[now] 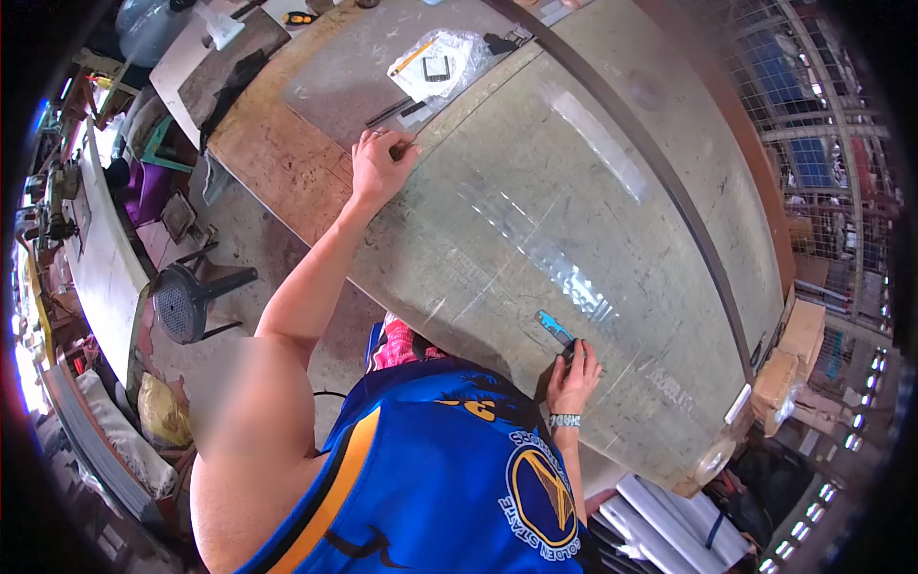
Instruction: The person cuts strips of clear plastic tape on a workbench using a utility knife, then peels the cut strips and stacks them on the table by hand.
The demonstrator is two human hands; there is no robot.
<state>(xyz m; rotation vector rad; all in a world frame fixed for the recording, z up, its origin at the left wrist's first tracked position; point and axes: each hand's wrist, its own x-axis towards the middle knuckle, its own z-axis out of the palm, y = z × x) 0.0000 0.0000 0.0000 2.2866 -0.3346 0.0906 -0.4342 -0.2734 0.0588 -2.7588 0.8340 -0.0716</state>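
At the table's near left part, my left hand has its fingers curled together by the seam between the wooden part and the greenish-grey top. A small dark piece shows at its fingertips; its kind is unclear. My right hand rests lower on the top, fingers closed on the dark end of a blue and black utility knife. The knife lies almost flat, pointing up and left. Beyond my left hand are dark strips and a plastic bag with white paper, a yellow pencil and a black square frame.
A long dark strip arcs across the greenish-grey tabletop. Clear tape-like bands shine on the surface. A black stool stands at left. Cardboard boxes and wire mesh border the right side; silver rolls lie below.
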